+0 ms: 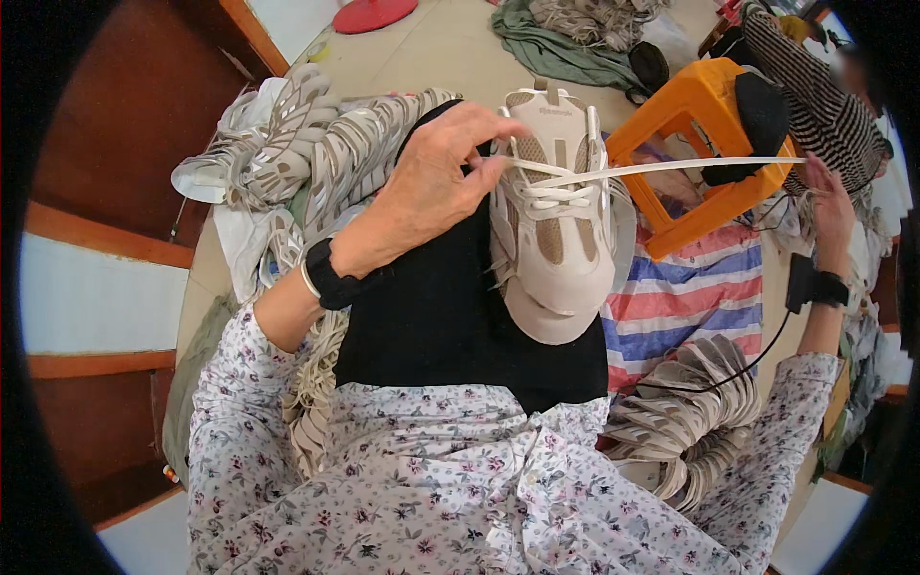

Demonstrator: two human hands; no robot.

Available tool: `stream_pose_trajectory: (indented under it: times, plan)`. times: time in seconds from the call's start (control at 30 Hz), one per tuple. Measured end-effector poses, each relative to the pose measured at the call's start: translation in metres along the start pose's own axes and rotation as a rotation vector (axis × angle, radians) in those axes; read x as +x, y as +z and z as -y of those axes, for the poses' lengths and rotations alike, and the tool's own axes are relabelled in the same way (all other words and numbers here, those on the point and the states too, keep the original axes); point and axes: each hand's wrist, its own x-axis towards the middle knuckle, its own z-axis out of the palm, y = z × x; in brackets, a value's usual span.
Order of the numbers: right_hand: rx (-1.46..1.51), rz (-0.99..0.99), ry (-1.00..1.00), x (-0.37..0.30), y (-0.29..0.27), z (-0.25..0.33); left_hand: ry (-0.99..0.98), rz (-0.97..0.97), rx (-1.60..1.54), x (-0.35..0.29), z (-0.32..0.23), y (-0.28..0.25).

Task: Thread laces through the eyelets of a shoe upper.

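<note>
A beige and white sneaker upper [565, 254] rests on my black-covered lap, its toe toward me and its tongue pointing away. White lace is threaded across its front in several rows. My left hand [422, 196] is at the upper's left eyelet edge, thumb and forefinger bent round it near the top rows; the exact grip is partly hidden. Far out to the right, my right hand [830, 206] pinches the end of a white shoelace [685, 168]. That lace is stretched nearly straight from the upper to my fingers.
An orange plastic stool [661, 206] stands right of the upper, with a striped cloth [685, 287] below it. Stacked uppers lie at left [287, 144] and lower right [690, 412]. A person in a striped top [815, 91] is at far right. A red round base [374, 13] stands at the back.
</note>
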Motion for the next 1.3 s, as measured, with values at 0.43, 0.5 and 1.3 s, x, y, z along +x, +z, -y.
stream_pose_trajectory:
  times: [0.43,0.5,1.3]
  plan:
    - [-0.962,0.604,-0.523,-0.208,0.277,-0.148,0.193,-0.021,0.208,0.011,-0.003,0.02]
    - [-0.95,0.614,-0.61,-0.204,0.28,-0.148,0.21,-0.07,0.205,0.013,-0.001,0.023]
    - [-0.185,0.565,0.132,-0.17,0.268,-0.151,0.176,-0.075,0.29,-0.016,-0.008,0.002]
